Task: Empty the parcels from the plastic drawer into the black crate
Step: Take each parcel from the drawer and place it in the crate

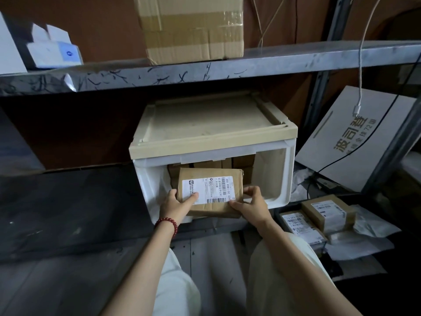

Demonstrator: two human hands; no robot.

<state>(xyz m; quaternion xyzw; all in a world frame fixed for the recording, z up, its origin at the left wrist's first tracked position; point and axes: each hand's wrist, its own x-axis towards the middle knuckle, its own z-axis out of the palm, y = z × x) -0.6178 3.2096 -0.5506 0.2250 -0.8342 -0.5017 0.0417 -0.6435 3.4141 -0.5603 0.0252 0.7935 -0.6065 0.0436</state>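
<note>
A white plastic drawer (280, 179) with a beige top stands on the lower shelf, its front open. Several brown parcels (241, 163) are stacked inside it. In front of the opening a flat brown parcel (211, 183) with a white barcode label is held between both hands. My left hand (176, 205) grips its left edge, thumb on the label. My right hand (250, 204) grips its right edge. At the lower right the black crate (279, 212) holds two labelled parcels (328, 213) and some grey plastic bags.
A grey metal shelf (205, 69) runs overhead with a taped cardboard box (191, 28) and small white boxes (52, 49) on it. A white printed carton (355, 137) leans at the right behind a shelf post. A white cable (360, 65) hangs down there.
</note>
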